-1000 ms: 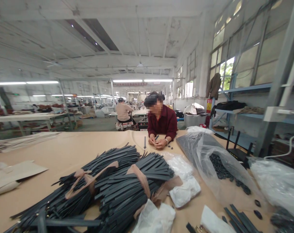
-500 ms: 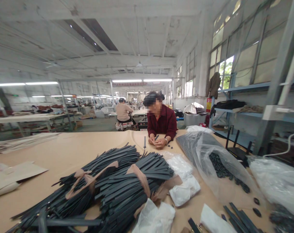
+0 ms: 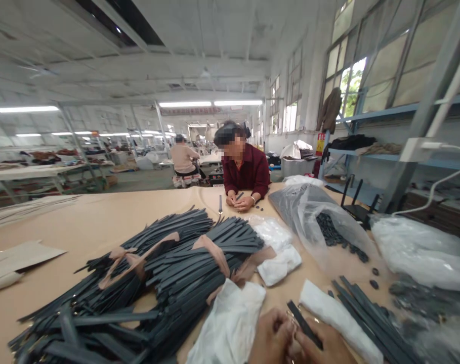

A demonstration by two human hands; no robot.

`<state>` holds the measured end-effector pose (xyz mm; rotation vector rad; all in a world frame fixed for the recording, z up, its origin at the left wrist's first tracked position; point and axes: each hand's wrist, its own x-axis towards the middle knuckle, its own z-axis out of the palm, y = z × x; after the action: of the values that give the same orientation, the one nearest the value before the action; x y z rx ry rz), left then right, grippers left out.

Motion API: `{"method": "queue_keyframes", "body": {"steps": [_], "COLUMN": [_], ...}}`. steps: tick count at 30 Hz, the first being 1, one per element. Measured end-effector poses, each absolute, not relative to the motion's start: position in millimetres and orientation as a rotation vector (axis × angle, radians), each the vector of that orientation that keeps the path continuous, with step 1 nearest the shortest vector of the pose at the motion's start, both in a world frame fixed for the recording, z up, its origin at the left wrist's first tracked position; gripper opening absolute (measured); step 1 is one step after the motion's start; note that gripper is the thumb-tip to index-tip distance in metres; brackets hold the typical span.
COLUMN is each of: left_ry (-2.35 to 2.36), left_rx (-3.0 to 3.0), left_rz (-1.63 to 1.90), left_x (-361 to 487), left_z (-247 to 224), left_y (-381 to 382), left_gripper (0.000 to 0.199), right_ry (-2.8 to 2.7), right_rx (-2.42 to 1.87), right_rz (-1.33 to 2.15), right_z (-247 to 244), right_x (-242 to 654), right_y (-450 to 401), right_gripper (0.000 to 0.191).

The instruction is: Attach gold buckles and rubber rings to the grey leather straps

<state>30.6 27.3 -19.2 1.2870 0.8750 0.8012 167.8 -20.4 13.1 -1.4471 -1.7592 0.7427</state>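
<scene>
Both my hands are at the bottom edge, close together with fingertips almost meeting. My right hand [image 3: 326,341] is closed on a short black strap [image 3: 302,321], which slants up between the hands. The fingers of my left hand [image 3: 270,331] are pinched together beside the strap's upper end; small shiny metal glints there, but what they grip is unclear. White crumpled wrapping [image 3: 230,318] lies left of my hands, and a white packet [image 3: 330,308] lies to their right. Further right rests a small stack of black straps [image 3: 370,318].
Large tied bundles of black straps [image 3: 210,258] cover the table's middle and left. A clear bag of small black pieces [image 3: 328,230] lies to the right, near a black router [image 3: 357,212]. Across the table a co-worker [image 3: 247,172] handles a strap.
My two hands with the black strap have come into view at the bottom. The camera has tilted down, so the table and bundles sit higher and slightly further left.
</scene>
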Motion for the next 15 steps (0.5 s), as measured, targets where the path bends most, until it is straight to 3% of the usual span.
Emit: {"method": "queue_keyframes", "body": {"steps": [3,7,15], "left_ry": [0.872,0.854,0.882], "left_rx": [1.279,1.222,1.123], "left_rz": [0.771,0.691,0.68], "left_x": [31,29,26], "left_z": [-15,-4,5], "left_y": [22,20,26], "left_gripper": [0.032,0.03,0.025], "right_ry": [-1.661,-1.638,-1.361], "right_rx": [-1.451,-1.429,-1.532], "right_rz": [0.997,1.087,1.296], "right_z": [10,10,15], "right_x": [168,172,183], "right_y": [-21,-20,-20], "right_gripper": [0.031,0.027,0.01]}}
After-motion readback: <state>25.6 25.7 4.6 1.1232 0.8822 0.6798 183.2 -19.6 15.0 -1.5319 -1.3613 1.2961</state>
